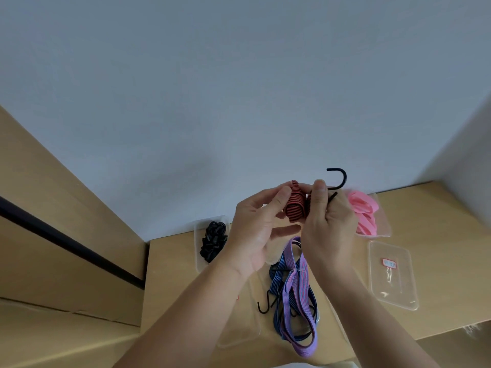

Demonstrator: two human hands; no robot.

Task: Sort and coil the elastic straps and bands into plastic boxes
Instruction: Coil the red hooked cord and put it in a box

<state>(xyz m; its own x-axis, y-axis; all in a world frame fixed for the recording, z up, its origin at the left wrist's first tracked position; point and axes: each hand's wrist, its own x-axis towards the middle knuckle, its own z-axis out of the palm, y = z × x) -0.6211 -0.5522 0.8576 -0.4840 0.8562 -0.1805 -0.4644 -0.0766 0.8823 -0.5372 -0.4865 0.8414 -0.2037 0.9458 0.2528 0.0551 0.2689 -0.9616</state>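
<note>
Red-and-black elastic makes up the striped strap [294, 205], wound into a tight coil and held above the desk [438, 221]. The left hand [255, 229] and right hand [329, 229] both pinch it from opposite sides. Its black hook [340, 179] projects free above the right hand. If either pinch relaxes, elastic tension is likely to spring the coil open. The free hook may also snag the loose straps [295, 296] lying below the hands. The empty box [393, 293] lies right of the right hand. Placing the coil in the pink-band box [382, 224] or the black-band box [198, 251] would be a sorting fault.
</note>
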